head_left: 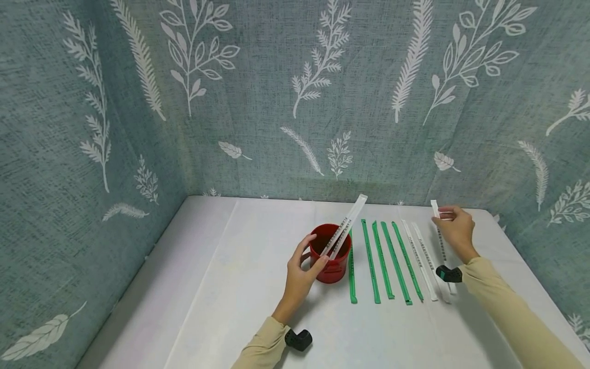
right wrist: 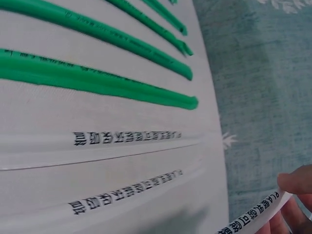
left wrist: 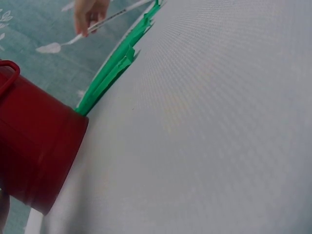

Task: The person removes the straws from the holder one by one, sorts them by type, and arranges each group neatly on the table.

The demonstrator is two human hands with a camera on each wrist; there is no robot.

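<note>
My left hand (head_left: 300,274) holds a red mug (head_left: 333,271), thumb at the near rim and fingers at its left side. Two white wrapped straws (head_left: 349,220) with black print lean out of the mug to the upper right. At the right, my right hand (head_left: 457,228) pinches the upper part of another white wrapped straw (head_left: 441,243). In the right wrist view this straw (right wrist: 258,214) is raised at the fingers, and its lower part runs out of frame. The left wrist view shows the mug (left wrist: 39,136) large; most of the left hand is hidden there.
Several green wrapped straws (head_left: 370,261) lie roughly parallel on the white table (head_left: 258,246), the leftmost partly behind the mug. Two white wrapped straws (head_left: 418,260) lie between them and my right hand. Leaf-patterned cloth (head_left: 258,102) hangs behind the table and along its sides.
</note>
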